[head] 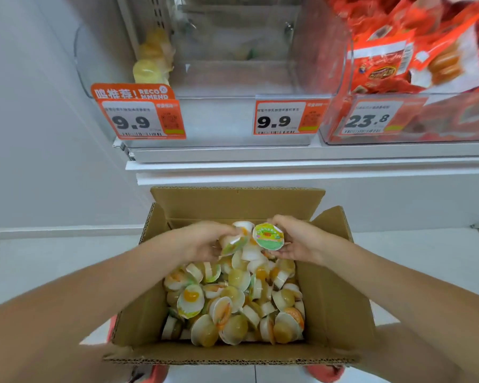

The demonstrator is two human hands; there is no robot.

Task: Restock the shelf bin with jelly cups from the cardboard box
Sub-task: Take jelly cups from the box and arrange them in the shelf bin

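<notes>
Head view, looking down past both forearms: we noted an open cardboard box (332, 305) on the pale tiled floor, flaps spread, roughly half full of loose jelly cups (233, 302) lying at all angles, some showing yellow or orange fruit through clear plastic, others showing white sides.

We saw the left hand (205, 240) over the far end of the box, fingers curled round a cluster of cups (234, 243), one of them tilted with its green-edged foil lid turned toward us. The right hand (296, 240) sat just beside it, gripping a single jelly cup (268, 235) whose printed lid, green and yellow with an orange patch, faced the camera. The two hands were close together, their cups almost touching.

Above the box we recorded a white shelf ledge carrying a clear shelf bin (233, 78); it looked nearly bare, with a few blurred pale items at the back. A stack of yellowish packets (151, 59) stood in the neighbouring bin on the left. Red snack bags (404, 51) filled the bin on the right.

Orange price tags hung along the shelf front: a left tag (141, 117) and a middle tag (285, 118) each read 9.9, and a right tag (368, 120) read 23.8. Something reddish-pink (327, 373) showed beneath the near corners of the box; we could not tell what.
</notes>
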